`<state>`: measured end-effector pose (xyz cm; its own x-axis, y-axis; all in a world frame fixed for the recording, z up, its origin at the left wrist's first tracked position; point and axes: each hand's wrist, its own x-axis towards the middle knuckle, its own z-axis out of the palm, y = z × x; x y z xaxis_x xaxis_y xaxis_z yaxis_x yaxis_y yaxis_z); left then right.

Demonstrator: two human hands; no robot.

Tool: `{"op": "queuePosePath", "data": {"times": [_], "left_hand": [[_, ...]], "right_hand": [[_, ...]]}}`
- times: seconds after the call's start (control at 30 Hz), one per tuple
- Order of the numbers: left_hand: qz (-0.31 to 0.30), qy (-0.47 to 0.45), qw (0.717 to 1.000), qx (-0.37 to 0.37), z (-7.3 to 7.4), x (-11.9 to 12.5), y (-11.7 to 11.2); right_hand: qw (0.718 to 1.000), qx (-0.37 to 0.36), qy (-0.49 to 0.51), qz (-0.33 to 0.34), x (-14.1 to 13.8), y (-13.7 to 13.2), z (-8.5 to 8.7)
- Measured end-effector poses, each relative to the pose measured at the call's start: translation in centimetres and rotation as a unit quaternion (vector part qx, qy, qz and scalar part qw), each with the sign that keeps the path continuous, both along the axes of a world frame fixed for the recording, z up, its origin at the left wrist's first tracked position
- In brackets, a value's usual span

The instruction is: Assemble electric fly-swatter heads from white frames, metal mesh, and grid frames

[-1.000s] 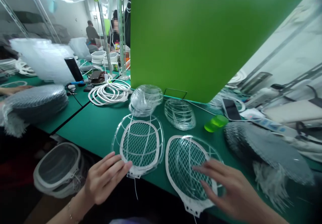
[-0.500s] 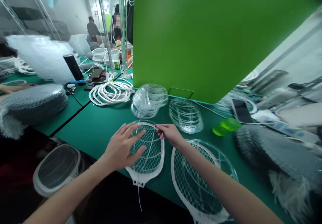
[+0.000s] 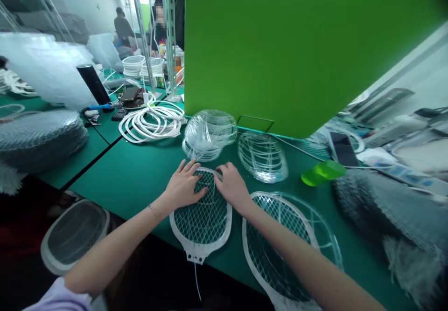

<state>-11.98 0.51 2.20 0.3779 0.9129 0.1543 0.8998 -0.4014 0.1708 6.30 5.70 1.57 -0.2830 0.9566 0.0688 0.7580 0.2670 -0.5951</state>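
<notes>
A white racket frame with diamond mesh (image 3: 201,227) lies on the green table, its narrow holed end toward me and a thin wire hanging from it. Spread fingers of my left hand (image 3: 184,187) rest on the frame's upper left rim and mesh; the hand is open. At the upper right rim, my right hand (image 3: 233,187) has its fingers curled closed on the edge. A second, larger-looking white racket frame (image 3: 247,245) lies under my right forearm, with a clear ribbed plastic piece over part of it.
Behind the hands are two stacks of clear ribbed plastic covers (image 3: 210,134) (image 3: 262,157). White rings (image 3: 150,122) lie left, near a black cylinder (image 3: 94,87). Grey mesh piles (image 3: 42,134) (image 3: 381,208) flank the table. A green panel (image 3: 259,54) stands behind; a green translucent object (image 3: 324,172) lies right.
My left hand has come down onto the rim and moved closer to the right. My right hand has turned from a raised pinch to curling over the edge. The view has shifted slightly.
</notes>
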Motion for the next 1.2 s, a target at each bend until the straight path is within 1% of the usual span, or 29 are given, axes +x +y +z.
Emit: {"op": "queuePosePath", "data": {"times": [0.07,0.1,0.17,0.3,0.53,0.67,0.83,1.07,1.2], "left_hand": [[-0.001,-0.004,1.0,0.001,-0.1,0.0,0.1],[-0.002,-0.006,1.0,0.002,-0.2,0.0,0.2],[-0.003,-0.007,1.0,0.005,-0.3,0.0,0.2],[-0.012,-0.008,1.0,0.006,-0.3,0.0,0.1],[-0.029,-0.018,0.999,-0.025,0.1,0.0,0.4],[-0.032,-0.036,0.998,-0.046,0.0,0.1,0.5],[-0.038,-0.035,0.998,-0.048,0.0,0.0,0.6],[-0.034,-0.046,0.996,-0.074,0.5,0.0,0.6],[-0.042,-0.05,0.996,-0.066,0.6,-0.1,0.6]], "right_hand": [[0.996,0.048,-0.052,0.062,-0.5,0.8,-0.4],[0.993,0.057,-0.066,0.085,-0.6,1.2,-0.6],[0.99,0.054,-0.072,0.104,-0.8,1.9,-0.8],[0.988,0.063,-0.086,0.113,-0.8,2.6,-0.9],[0.985,0.061,-0.116,0.109,-1.0,2.1,-0.8],[0.983,0.056,-0.123,0.124,-1.1,2.4,-0.6],[0.98,0.047,-0.13,0.14,-0.9,2.9,-0.2],[0.975,0.044,-0.179,0.126,-1.5,1.8,0.3],[0.968,0.034,-0.209,0.138,-2.3,1.9,1.3]]}}
